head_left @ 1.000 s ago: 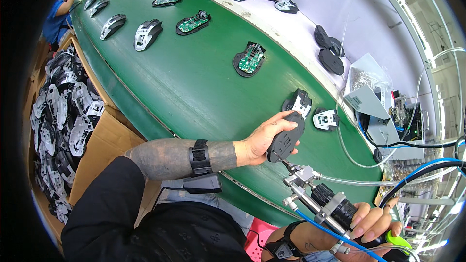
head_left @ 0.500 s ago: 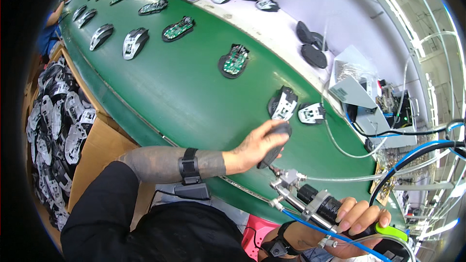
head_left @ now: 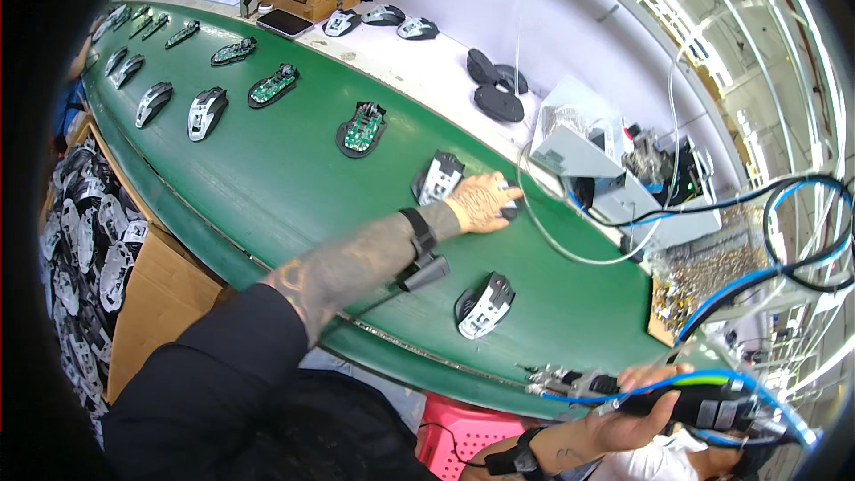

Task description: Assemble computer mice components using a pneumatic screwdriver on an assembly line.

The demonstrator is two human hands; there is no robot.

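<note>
Green belt ahead; I've the power screwdriver in my right hand over the near edge, fingers curled around it. Well apart, my left hand covers a mouse shell toward the far edge; gripped or not, I can't tell. Best press lightly, screwdriver clear.

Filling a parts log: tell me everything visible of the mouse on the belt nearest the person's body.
The mouse has a white top pierced by dark openings, with black parts at its far end and left side. It looks like hard plastic. It lies slantwise, white top up, on the green belt, touching nothing else. Its underside is hidden.
</note>
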